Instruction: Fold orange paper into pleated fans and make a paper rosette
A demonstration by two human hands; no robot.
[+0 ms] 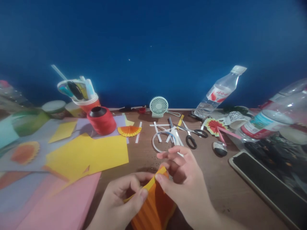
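Orange pleated paper with a yellow folded rim [155,204] is, in the head view, over the brown worktop [216,182], toward its near edge. Left hand [124,198] and right hand [187,185] both pinch its rim. If they press unevenly, I think the fold may become crooked; a hard pull could tear it. Toward the far edge, a thin whitish ring [153,145], white paper strips [156,131] and black-handled metal scissors [188,131] crowd the space beyond the fingers.
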